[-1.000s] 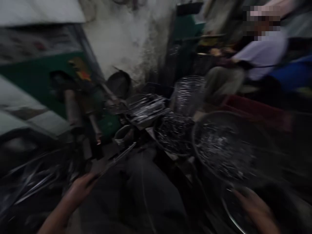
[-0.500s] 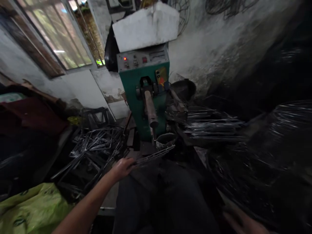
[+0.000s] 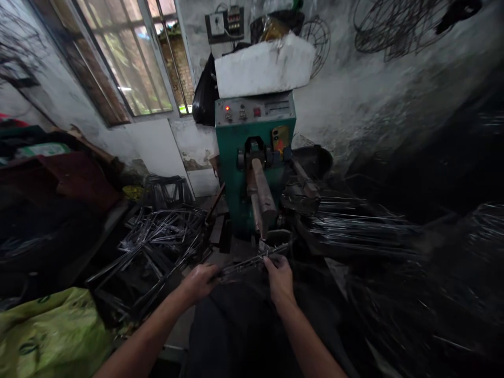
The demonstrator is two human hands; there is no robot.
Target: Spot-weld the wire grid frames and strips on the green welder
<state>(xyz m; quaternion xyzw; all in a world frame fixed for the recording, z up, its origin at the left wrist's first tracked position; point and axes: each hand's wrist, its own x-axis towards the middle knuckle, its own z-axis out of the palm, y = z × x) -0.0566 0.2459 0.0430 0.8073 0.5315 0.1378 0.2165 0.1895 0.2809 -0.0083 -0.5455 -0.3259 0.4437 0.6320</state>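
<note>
Both hands hold 1 thin, dark metal wire piece (image 3: 242, 266) level over the lap, just in front of the green machine (image 3: 254, 157). Left hand (image 3: 199, 281): fingers closed around the left end of the wire piece. Right hand (image 3: 279, 275): fingers curled over its right end, knuckles up. The piece looks like a flat assembly of several wires, though blur and dim light leave its exact form unclear.

Green machine: grey control panel (image 3: 255, 109) with a red lamp lit, white block (image 3: 264, 68) on top, 1 brownish cylindrical arm (image 3: 263, 191) slanting down toward the hands; its tip ends just above the wire piece.

Left of the machine, on the floor: tangled heap of shiny metal wire frames (image 3: 157, 247). Right of the machine: bundle of straight silver wires (image 3: 354, 226) lying roughly level. Lower left corner: crumpled yellow-green plastic bag (image 3: 47, 331). Barred window (image 3: 129, 58) upper left.
</note>
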